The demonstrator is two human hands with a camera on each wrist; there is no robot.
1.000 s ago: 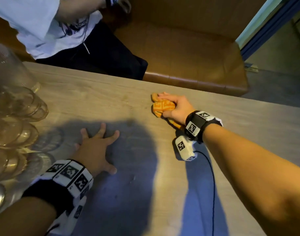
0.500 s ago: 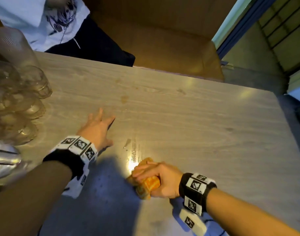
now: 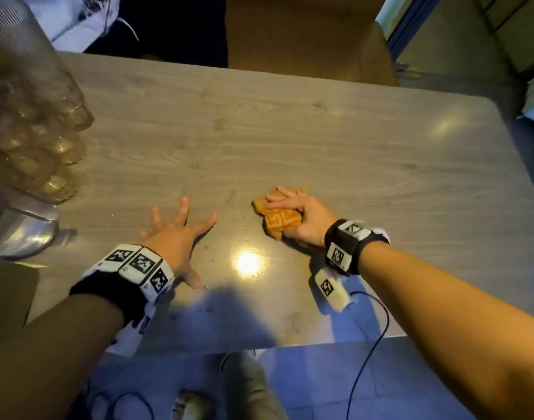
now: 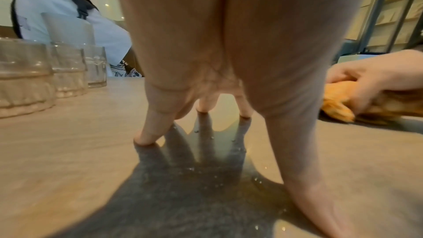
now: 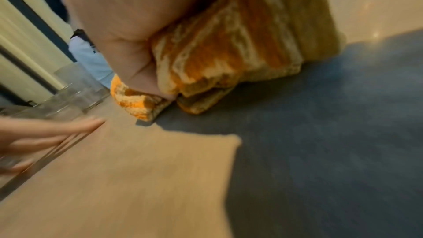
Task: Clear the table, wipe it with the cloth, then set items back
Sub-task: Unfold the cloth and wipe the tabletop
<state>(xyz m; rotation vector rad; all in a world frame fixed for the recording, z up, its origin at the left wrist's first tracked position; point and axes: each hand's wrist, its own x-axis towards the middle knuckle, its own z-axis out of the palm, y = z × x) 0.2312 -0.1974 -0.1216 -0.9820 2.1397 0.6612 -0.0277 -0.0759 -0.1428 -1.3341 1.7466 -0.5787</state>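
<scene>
A folded orange patterned cloth lies on the grey wood-grain table, near the front edge. My right hand grips it, fingers over the top and thumb tucked into the folds. The cloth is pressed against the tabletop. My left hand rests flat on the table left of the cloth, fingers spread and fingertips touching the surface, holding nothing. From the left wrist view the cloth shows at the right, apart from my left hand.
Several clear glasses stand bunched at the table's left edge, with a shiny metal vessel in front of them. A person in a white shirt sits across the table beside a brown bench. A cable hangs from my right wrist.
My right hand dragged the cloth from the far middle of the table back toward the near edge, then slightly right and forward. My left hand stayed planted on the table.
</scene>
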